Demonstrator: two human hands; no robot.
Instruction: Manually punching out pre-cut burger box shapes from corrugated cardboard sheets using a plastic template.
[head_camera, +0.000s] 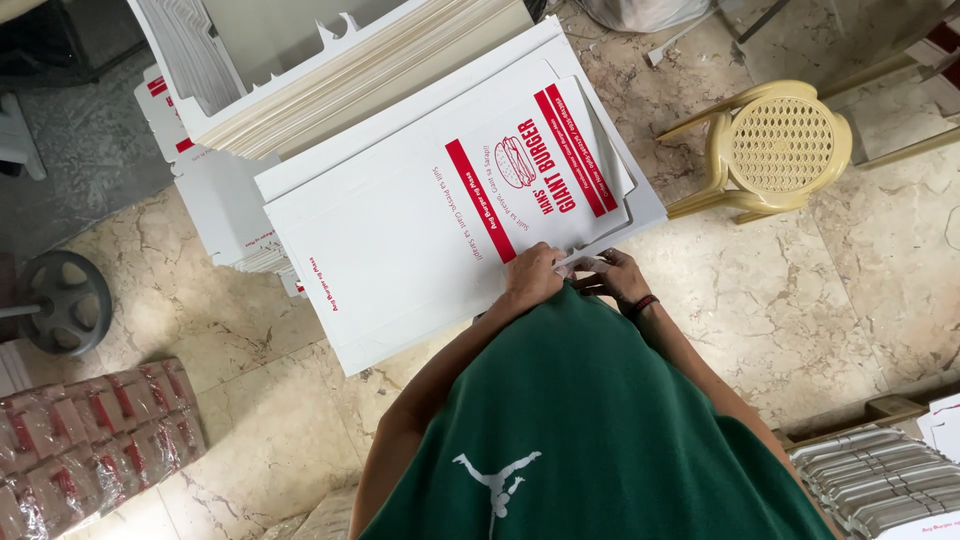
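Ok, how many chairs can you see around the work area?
1: a yellow plastic chair with a perforated seat stands on the marble floor, right of the white printed sheets. Others may be hidden outside the view.

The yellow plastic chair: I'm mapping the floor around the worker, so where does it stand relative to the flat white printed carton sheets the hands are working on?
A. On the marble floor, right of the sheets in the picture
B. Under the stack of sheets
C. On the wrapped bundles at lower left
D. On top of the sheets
A: the yellow plastic chair stands on the marble floor, beside the right edge of the white carton sheets, where both hands rest.
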